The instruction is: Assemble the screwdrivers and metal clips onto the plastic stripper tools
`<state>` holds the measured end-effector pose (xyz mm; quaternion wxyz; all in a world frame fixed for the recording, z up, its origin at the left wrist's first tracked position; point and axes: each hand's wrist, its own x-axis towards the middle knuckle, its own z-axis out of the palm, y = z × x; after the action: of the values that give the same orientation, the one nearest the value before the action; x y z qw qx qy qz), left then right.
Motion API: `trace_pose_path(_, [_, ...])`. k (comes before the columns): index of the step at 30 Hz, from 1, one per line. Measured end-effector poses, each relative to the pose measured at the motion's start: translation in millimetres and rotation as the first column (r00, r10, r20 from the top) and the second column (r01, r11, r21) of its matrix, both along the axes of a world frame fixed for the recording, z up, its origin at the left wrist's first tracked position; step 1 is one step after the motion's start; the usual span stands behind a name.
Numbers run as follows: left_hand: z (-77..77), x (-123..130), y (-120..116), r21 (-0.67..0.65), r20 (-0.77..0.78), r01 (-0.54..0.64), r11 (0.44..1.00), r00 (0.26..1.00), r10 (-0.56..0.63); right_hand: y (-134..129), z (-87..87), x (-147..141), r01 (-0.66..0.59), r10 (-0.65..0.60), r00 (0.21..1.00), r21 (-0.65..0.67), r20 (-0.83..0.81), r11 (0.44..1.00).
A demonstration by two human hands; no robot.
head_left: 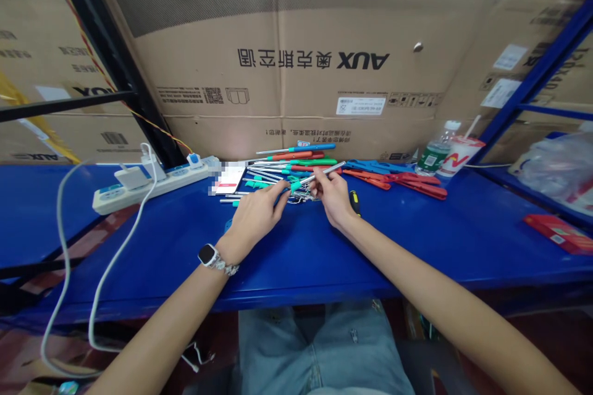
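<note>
one slim silver rod (306, 181), straight and shiny, with a teal-green piece (295, 186) at the left end. slants up to the right, toward the upright cardboard (306, 18). stays above the blue worktop (417, 241), near the far side, just in front of long-handled tools (319, 147) in blue, red and green.

at the teal-green end, the left hand (257, 213), pinched there between thumb and forefinger, back turned upward, with a square-faced watch (208, 254) on the wrist. reaches in along a straight forearm from the lower left.

farther along the rod, the right hand (336, 199), clamped on it by thumb and fingertips, other fingers curled in and partly hidden. angles in from the lower right, forearm long and nearly straight.

below the rod, small silver pieces (301, 197), too fine to tell apart. just beside the right hand, a black-and-yellow handle (354, 203); farther right, flat red pieces (421, 187), then a bottle (435, 149) and a cup (458, 157).
</note>
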<state>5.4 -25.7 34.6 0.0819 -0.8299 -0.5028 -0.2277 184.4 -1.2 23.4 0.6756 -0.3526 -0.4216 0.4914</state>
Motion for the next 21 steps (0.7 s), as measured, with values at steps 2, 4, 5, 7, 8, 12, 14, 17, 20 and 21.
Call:
trace_pose_path(2, [-0.3, -1, 0, -0.014, -0.031, 0.005, 1.0, 1.0, -0.005, 2, -1.2, 2, -0.016, 0.015, 0.999, 0.008, 0.039, 1.0])
trace_pose_path(4, [-0.1, -2, 0, -0.03, -0.049, 0.016, 0.999, 0.999, -0.018, 2, -1.9, 3, -0.052, 0.052, 0.996, -0.008, 0.068, 0.999])
trace_pose_path(5, [0.3, -2, -1, -0.037, -0.045, 0.021, 0.999, 0.999, -0.023, 2, -1.9, 2, -0.072, 0.073, 0.995, -0.019, 0.07, 0.997])
trace_pose_path(7, [1.8, 0, -3, -0.044, -0.021, 0.022, 0.999, 1.0, -0.023, 0, -1.5, 0, -0.112, 0.114, 0.992, -0.036, 0.057, 0.993])
trace_pose_path(8, [2.7, 0, -4, -0.048, -0.011, 0.022, 0.999, 1.0, -0.023, -1, -1.2, -1, -0.133, 0.135, 0.989, -0.044, 0.052, 0.99])
trace_pose_path(12, [6.0, 2, -7, -0.062, -0.011, 0.037, 0.997, 0.999, -0.037, -6, -1.0, -9, -0.194, 0.197, 0.978, -0.057, 0.072, 0.979])
trace_pose_path(14, [6.7, 2, -7, -0.07, -0.012, 0.048, 0.996, 0.999, -0.049, -8, -1.6, -11, -0.205, 0.208, 0.975, -0.046, 0.074, 0.978])
trace_pose_path(17, [6.6, -1, -4, -0.089, -0.018, 0.054, 0.995, 0.998, -0.056, -10, -1.8, -10, -0.235, 0.237, 0.969, -0.038, 0.068, 0.971])
trace_pose_path(20, [5.6, -3, -1, -0.082, -0.024, 0.028, 0.996, 0.999, -0.03, -12, -0.1, -9, -0.26, 0.263, 0.963, -0.058, 0.059, 0.964])
trace_pose_path(21, [5.2, -3, 0, -0.075, -0.026, 0.019, 0.997, 0.999, -0.021, -12, 0.5, -8, -0.26, 0.264, 0.963, -0.064, 0.062, 0.963])
